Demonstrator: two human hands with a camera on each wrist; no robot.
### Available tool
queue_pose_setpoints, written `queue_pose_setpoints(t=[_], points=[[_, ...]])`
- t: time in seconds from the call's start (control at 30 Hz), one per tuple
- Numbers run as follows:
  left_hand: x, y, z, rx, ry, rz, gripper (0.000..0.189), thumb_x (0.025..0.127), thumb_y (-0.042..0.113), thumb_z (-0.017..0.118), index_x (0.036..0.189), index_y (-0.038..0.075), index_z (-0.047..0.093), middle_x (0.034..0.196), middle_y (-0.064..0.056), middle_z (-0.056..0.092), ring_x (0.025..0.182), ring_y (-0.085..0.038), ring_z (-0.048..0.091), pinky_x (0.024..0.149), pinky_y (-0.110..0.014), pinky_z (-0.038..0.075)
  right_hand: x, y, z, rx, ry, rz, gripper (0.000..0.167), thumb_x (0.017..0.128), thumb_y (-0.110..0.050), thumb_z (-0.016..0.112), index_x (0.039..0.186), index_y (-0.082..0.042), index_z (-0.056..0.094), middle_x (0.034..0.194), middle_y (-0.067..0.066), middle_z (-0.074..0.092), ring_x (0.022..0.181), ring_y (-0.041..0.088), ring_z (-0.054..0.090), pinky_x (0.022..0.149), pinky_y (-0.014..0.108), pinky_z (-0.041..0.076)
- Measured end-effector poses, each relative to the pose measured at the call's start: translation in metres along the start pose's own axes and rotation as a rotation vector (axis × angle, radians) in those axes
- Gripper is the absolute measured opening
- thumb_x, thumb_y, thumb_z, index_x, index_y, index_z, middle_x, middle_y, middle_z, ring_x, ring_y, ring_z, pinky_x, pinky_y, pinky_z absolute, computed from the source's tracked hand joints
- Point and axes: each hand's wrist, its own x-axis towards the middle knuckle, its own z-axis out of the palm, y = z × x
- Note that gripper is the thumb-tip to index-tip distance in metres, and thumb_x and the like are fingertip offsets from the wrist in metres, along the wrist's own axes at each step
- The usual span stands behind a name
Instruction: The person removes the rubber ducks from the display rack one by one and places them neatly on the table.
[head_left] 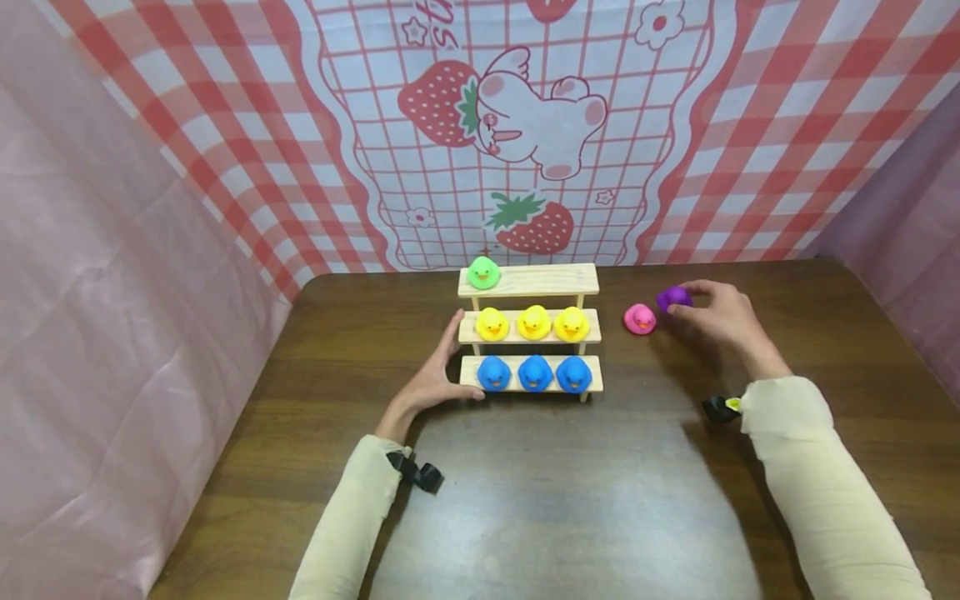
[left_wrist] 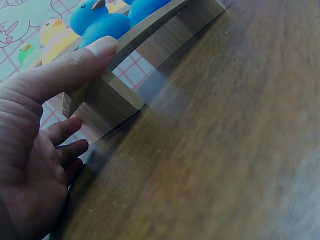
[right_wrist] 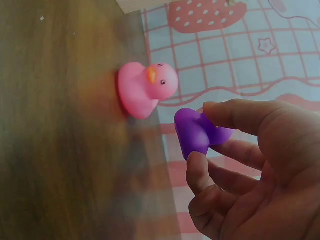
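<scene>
A three-step wooden display rack [head_left: 529, 281] stands mid-table. My left hand [head_left: 432, 381] holds its left end. In the left wrist view the thumb [left_wrist: 102, 47] lies on the lowest step's front edge, and the other fingers are beside the end. Blue rubber ducks [head_left: 535, 374] fill the bottom step, yellow rubber ducks [head_left: 534, 322] the middle one. One green rubber duck [head_left: 483, 273] sits at the top step's left. To the right, my right hand [head_left: 720, 315] pinches a purple rubber duck [right_wrist: 192, 132] between thumb and fingers. A pink rubber duck [right_wrist: 137, 90] rests on the table nearby.
The brown wooden table [head_left: 562, 500] extends around the rack. A strawberry-patterned cloth [head_left: 525, 125] hangs directly behind its far edge. Pale pink curtains [head_left: 90, 292] hang at both sides.
</scene>
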Motion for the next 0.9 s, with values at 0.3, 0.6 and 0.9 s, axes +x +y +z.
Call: queue_pose_setpoints(t=[0.3, 0.6, 0.9], points=[[0.002, 0.002, 0.001, 0.004, -0.004, -0.011, 0.13, 0.07, -0.001, 0.087, 0.162, 0.015, -0.003, 0.172, -0.006, -0.004, 0.155, -0.038, 0.019, 0.126, -0.058, 0.016, -0.001, 0.013, 0.006, -0.02, -0.01, 0.006, 0.064, 0.098, -0.038, 0.061, 0.14, 0.008, 0.048, 0.14, 0.041, 0.047, 0.131, 0.057, 0.041, 0.105, 0.069, 0.036], [0.002, 0.001, 0.001, -0.003, -0.005, -0.013, 0.13, 0.07, -0.003, 0.086, 0.162, 0.015, -0.004, 0.172, -0.006, -0.004, 0.155, -0.038, 0.02, 0.127, -0.058, 0.016, -0.002, 0.017, 0.011, 0.007, -0.056, 0.043, 0.063, 0.098, -0.035, 0.062, 0.141, 0.008, 0.046, 0.14, 0.04, 0.047, 0.13, 0.055, 0.044, 0.106, 0.066, 0.038], [0.0, 0.002, 0.0, 0.006, 0.002, -0.013, 0.129, 0.071, 0.004, 0.088, 0.163, 0.018, -0.002, 0.172, -0.007, -0.003, 0.153, -0.039, 0.023, 0.126, -0.059, 0.017, -0.003, 0.021, 0.016, 0.033, -0.062, 0.041, 0.063, 0.097, -0.032, 0.064, 0.14, 0.01, 0.047, 0.137, 0.04, 0.051, 0.127, 0.053, 0.051, 0.105, 0.061, 0.044]])
